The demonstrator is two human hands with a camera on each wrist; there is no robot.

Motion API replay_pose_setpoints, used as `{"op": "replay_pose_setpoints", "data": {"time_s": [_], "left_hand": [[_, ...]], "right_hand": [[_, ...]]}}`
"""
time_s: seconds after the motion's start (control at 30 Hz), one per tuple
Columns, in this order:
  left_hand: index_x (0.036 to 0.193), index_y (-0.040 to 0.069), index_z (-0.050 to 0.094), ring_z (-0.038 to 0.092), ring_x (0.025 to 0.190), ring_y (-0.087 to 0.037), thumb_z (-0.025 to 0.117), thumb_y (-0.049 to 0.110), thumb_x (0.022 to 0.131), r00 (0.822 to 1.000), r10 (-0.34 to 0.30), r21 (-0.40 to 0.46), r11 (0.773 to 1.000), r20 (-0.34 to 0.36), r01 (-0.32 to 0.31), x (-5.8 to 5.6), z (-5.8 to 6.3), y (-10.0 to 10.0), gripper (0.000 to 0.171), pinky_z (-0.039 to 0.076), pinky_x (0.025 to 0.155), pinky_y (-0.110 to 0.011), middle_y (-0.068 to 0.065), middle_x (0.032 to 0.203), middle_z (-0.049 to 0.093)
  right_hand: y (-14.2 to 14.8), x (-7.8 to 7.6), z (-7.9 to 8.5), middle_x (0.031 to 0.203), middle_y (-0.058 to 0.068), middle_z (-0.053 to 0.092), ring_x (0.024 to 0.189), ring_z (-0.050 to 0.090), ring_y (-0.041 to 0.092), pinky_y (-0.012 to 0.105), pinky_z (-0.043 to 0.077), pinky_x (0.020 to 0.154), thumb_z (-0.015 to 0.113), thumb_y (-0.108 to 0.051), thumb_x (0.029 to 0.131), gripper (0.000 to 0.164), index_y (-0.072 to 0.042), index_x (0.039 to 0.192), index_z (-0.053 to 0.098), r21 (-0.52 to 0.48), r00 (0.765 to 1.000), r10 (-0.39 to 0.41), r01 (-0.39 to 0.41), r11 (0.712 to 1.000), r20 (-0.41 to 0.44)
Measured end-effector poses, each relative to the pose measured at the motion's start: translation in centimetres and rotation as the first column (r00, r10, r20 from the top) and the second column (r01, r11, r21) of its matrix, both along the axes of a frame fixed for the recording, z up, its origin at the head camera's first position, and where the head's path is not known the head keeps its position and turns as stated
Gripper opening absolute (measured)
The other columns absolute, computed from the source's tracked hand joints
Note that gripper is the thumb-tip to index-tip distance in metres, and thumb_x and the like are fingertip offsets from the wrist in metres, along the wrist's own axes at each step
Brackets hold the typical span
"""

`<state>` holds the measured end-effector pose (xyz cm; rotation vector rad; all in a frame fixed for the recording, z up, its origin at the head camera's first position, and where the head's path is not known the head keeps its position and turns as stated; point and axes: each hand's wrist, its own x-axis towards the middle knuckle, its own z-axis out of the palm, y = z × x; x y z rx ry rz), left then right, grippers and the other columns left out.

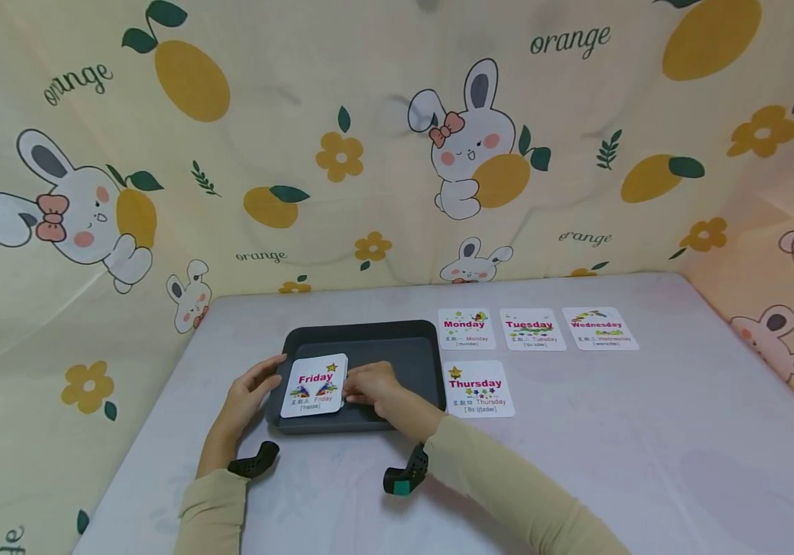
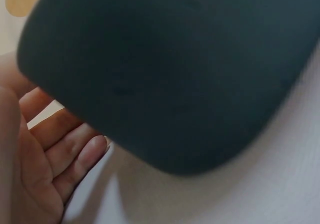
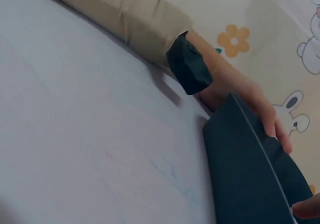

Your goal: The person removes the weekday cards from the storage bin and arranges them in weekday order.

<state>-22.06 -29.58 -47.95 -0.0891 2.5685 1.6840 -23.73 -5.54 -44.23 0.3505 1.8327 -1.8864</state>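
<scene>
A dark grey rectangular tray point(image 1: 397, 351) lies on the table, with a small stack of white cards in its left half. The top one is the Friday card point(image 1: 315, 385). My left hand point(image 1: 247, 401) grips the tray's left rim, its fingertips over the edge; the left wrist view shows its curled fingers point(image 2: 75, 144) partly behind the dark tray. Inside the tray, my right hand point(image 1: 379, 388) pinches the right edge of the Friday card with bent fingers. Most of that hand lies outside the right wrist view, where only a fingertip point(image 3: 306, 207) shows.
Right of the tray, the Monday card point(image 1: 465, 330), Tuesday card point(image 1: 533, 330) and Wednesday card point(image 1: 600, 329) form a back row. The Thursday card point(image 1: 478, 389) lies below Monday, close to the tray's right side. A patterned cloth point(image 1: 383, 154) hangs behind the white table point(image 1: 577, 462).
</scene>
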Motion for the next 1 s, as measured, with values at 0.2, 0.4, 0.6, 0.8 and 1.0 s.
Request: {"op": "replay_pose_setpoints", "data": {"time_s": [0.2, 0.4, 0.6, 0.8, 1.0], "left_hand": [[0.144, 0.015, 0.044, 0.030, 0.148, -0.028, 0.052, 0.027, 0.099, 1.000, -0.006, 0.007, 1.000, -0.001, 0.006, -0.1, 0.0, 0.1, 0.047, 0.024, 0.122, -0.051, -0.008, 0.156, 0.038], [0.143, 0.015, 0.045, 0.032, 0.147, -0.029, 0.051, 0.026, 0.099, 1.000, 0.011, -0.021, 1.000, 0.001, -0.011, -0.1, 0.0, 0.1, 0.046, 0.026, 0.122, -0.050, -0.008, 0.156, 0.039], [0.144, 0.015, 0.045, 0.032, 0.146, -0.029, 0.051, 0.026, 0.100, 1.000, 0.009, -0.021, 1.000, 0.000, -0.009, 0.0, 0.1, 0.2, 0.046, 0.026, 0.122, -0.050, -0.009, 0.156, 0.039], [0.143, 0.015, 0.045, 0.034, 0.146, -0.028, 0.051, 0.026, 0.100, 1.000, 0.007, -0.026, 1.000, -0.011, -0.007, 0.0, -0.1, 0.1, 0.045, 0.028, 0.121, -0.050, -0.008, 0.155, 0.039], [0.143, 0.016, 0.046, 0.038, 0.143, -0.025, 0.052, 0.026, 0.099, 1.000, 0.001, -0.051, 0.999, -0.028, -0.003, -0.2, -0.4, -0.1, 0.045, 0.033, 0.119, -0.045, -0.006, 0.154, 0.042]], "right_hand": [[-0.7, 0.2, -0.4, 0.064, 0.001, 0.062, 0.052, 0.056, 0.006, 0.012, 0.046, 0.045, 0.071, 0.000, 0.080, 0.026, 0.005, 0.105, 0.068, 0.104, 0.991, 0.032, -0.019, 0.994, -0.131], [-1.2, 0.5, -0.6, 0.071, 0.007, 0.067, 0.047, 0.054, 0.007, 0.015, 0.048, 0.043, 0.077, 0.003, 0.073, 0.026, 0.005, 0.097, 0.068, 0.204, 0.973, 0.037, 0.011, 0.979, -0.229], [-1.2, 0.4, -0.7, 0.075, 0.013, 0.070, 0.047, 0.054, 0.006, 0.017, 0.051, 0.044, 0.074, 0.005, 0.074, 0.022, 0.006, 0.095, 0.069, 0.209, 0.977, 0.025, 0.020, 0.978, -0.213], [-0.8, 0.4, -0.4, 0.076, 0.011, 0.068, 0.047, 0.053, 0.005, 0.015, 0.052, 0.047, 0.071, 0.006, 0.077, 0.019, 0.007, 0.096, 0.068, 0.173, 0.983, 0.016, 0.017, 0.985, -0.183], [-0.5, 0.4, -0.3, 0.080, 0.011, 0.067, 0.050, 0.055, 0.006, 0.018, 0.055, 0.050, 0.070, 0.006, 0.078, 0.018, 0.006, 0.096, 0.065, 0.132, 0.986, 0.011, 0.011, 0.991, -0.169]]}}
